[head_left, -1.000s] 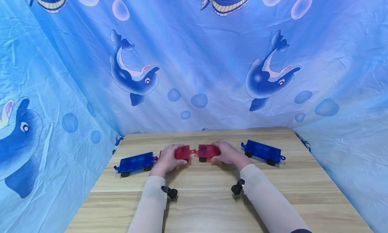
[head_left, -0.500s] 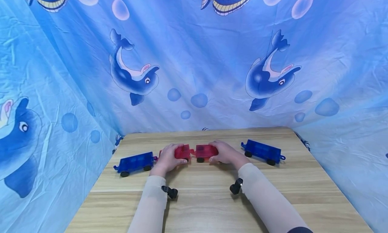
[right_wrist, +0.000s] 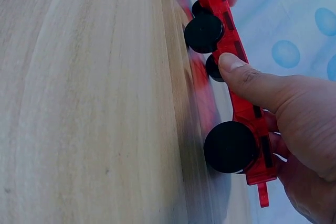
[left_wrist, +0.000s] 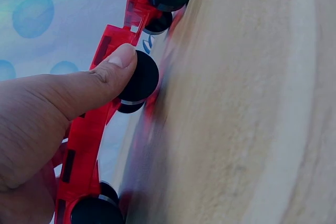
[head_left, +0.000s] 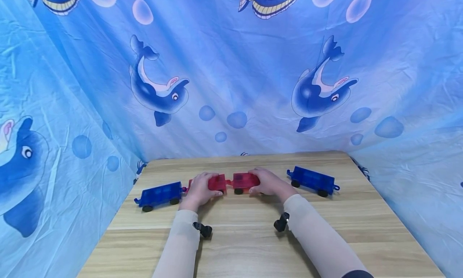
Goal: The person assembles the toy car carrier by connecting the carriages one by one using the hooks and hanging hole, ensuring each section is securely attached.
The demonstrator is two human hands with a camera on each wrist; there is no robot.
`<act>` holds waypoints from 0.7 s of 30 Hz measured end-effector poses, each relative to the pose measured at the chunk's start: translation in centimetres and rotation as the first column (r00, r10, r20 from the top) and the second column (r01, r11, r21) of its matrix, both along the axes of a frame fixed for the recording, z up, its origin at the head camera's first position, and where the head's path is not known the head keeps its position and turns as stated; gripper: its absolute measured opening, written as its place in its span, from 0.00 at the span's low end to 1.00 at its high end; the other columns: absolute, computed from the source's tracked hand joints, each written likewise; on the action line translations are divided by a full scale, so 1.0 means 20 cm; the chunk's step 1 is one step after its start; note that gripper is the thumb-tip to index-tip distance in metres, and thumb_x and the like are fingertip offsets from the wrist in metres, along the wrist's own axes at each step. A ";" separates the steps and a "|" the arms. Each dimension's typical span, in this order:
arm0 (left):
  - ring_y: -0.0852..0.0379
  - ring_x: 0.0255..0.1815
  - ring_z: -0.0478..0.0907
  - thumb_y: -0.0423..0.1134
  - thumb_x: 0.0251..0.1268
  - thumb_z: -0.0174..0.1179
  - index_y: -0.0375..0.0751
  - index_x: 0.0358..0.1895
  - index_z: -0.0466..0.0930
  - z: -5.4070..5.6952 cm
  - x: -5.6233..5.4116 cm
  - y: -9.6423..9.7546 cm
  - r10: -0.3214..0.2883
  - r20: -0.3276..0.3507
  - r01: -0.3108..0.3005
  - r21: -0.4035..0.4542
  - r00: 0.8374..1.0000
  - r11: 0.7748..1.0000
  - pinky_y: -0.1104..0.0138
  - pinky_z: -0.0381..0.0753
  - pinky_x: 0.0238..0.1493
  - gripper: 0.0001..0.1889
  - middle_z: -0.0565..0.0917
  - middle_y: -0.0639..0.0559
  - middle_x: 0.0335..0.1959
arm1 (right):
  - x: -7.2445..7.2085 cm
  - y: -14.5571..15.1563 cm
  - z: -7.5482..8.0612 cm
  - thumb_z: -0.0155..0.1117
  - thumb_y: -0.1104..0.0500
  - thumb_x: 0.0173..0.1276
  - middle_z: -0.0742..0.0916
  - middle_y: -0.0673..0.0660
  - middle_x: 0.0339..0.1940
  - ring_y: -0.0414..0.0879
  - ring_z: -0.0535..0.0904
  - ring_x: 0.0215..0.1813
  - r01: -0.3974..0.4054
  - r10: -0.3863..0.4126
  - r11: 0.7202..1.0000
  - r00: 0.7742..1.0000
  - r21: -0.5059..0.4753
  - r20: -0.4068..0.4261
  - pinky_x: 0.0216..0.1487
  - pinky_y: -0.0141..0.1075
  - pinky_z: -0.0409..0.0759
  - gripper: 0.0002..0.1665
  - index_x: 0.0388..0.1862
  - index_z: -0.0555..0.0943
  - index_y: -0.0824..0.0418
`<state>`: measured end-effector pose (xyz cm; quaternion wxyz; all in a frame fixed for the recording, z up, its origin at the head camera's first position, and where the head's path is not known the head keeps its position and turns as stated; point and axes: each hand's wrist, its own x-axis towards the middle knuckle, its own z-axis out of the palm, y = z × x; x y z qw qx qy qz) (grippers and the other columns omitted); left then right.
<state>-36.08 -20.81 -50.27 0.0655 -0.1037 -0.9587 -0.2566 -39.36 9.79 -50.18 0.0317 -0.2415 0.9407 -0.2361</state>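
Note:
Two translucent red toy train cars with black wheels stand end to end mid-table. My left hand [head_left: 198, 190] grips the left red car [head_left: 218, 182]; in the left wrist view its thumb lies along the side by a wheel. Around the right red car [head_left: 241, 180] the fingers and thumb of my right hand [head_left: 270, 182] are closed. A small coupling [head_left: 229, 182] joins the facing ends, though whether it is fully hooked cannot be told. A blue car [head_left: 160, 195] meets the left red car's outer end. Apart on the right stands another blue car [head_left: 312, 180].
The cars are on a wood-grain table [head_left: 246, 238], towards its far edge. A blue sea-print cloth [head_left: 231, 81] with dolphins hangs behind and along both sides. A small black camera sits on each sleeved wrist.
My right hand has shifted slightly left with its red car, bringing it nearer the left red car. The left hand and both blue cars stay in place.

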 end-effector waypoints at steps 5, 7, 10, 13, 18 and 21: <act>0.40 0.69 0.71 0.51 0.52 0.83 0.55 0.72 0.78 0.00 0.00 0.00 0.000 -0.003 0.000 -0.003 1.000 1.000 0.40 0.73 0.67 0.41 0.78 0.48 0.68 | 0.00 0.00 0.00 0.81 0.45 0.63 0.76 0.59 0.75 0.56 0.73 0.72 -0.010 0.009 1.000 1.000 -0.003 -0.011 0.73 0.51 0.71 0.50 0.80 0.70 0.57; 0.40 0.69 0.71 0.51 0.51 0.83 0.55 0.72 0.78 0.00 0.00 0.00 0.000 -0.006 0.000 -0.001 1.000 1.000 0.40 0.73 0.67 0.41 0.79 0.48 0.67 | 0.00 0.00 0.00 0.81 0.45 0.63 0.76 0.60 0.75 0.56 0.72 0.73 -0.009 0.009 1.000 1.000 -0.004 -0.015 0.74 0.51 0.70 0.50 0.80 0.70 0.57; 0.41 0.68 0.72 0.51 0.51 0.84 0.56 0.71 0.79 0.00 0.00 0.01 0.004 -0.007 -0.004 -0.004 1.000 1.000 0.40 0.73 0.66 0.41 0.79 0.48 0.67 | -0.01 0.00 0.00 0.81 0.44 0.63 0.75 0.60 0.76 0.57 0.72 0.74 -0.007 0.007 1.000 1.000 -0.003 -0.013 0.74 0.51 0.70 0.50 0.80 0.70 0.56; 0.41 0.68 0.72 0.51 0.50 0.84 0.56 0.71 0.79 0.00 0.00 0.01 0.007 -0.005 -0.007 -0.007 1.000 1.000 0.41 0.73 0.67 0.41 0.79 0.49 0.67 | -0.01 0.00 0.00 0.81 0.44 0.63 0.75 0.60 0.76 0.57 0.72 0.74 -0.010 0.010 1.000 1.000 -0.002 -0.013 0.74 0.52 0.70 0.50 0.80 0.70 0.56; 0.40 0.69 0.72 0.51 0.49 0.85 0.56 0.71 0.79 0.00 0.00 0.01 0.012 0.000 -0.012 -0.008 1.000 1.000 0.40 0.72 0.68 0.42 0.79 0.48 0.69 | -0.01 0.01 0.00 0.80 0.44 0.64 0.74 0.61 0.78 0.59 0.68 0.77 -0.011 0.011 1.000 1.000 0.007 -0.012 0.76 0.52 0.67 0.50 0.80 0.70 0.57; 0.39 0.70 0.72 0.50 0.48 0.85 0.56 0.71 0.79 0.00 0.00 0.01 0.008 -0.006 -0.008 -0.007 1.000 1.000 0.39 0.72 0.68 0.42 0.79 0.47 0.69 | 0.00 0.01 -0.01 0.80 0.43 0.64 0.72 0.61 0.79 0.59 0.66 0.79 -0.004 0.004 1.000 1.000 0.023 -0.006 0.78 0.52 0.64 0.51 0.81 0.69 0.57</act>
